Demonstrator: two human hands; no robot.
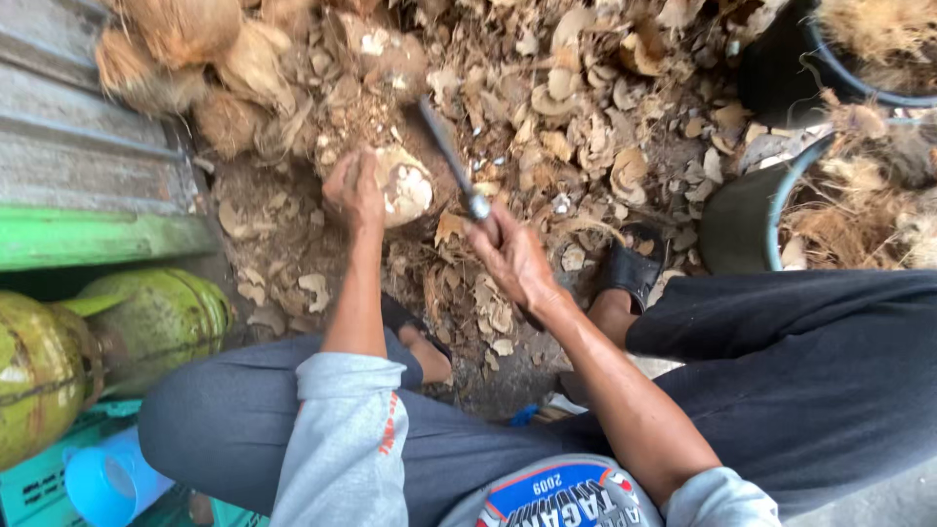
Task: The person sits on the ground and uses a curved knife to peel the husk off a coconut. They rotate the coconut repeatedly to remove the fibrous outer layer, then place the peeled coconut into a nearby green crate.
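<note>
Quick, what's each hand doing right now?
Left hand: closed on the coconut, steadying it.
Right hand: closed on the knife, blade raised over the coconut.

Shot from a single head-worn camera, aimed steeply down over the wearer's own lap and forearms. Held close, with knees and sleeves along the near edge and the husk-littered ground at the far edge. Bounded left by a green ledge, right by dark tubs.

Coconut looks pale and rough where husked, hairy brown husks piled behind it. Knife blade beside it is dull grey metal; gas cylinders are glossy green.
</note>
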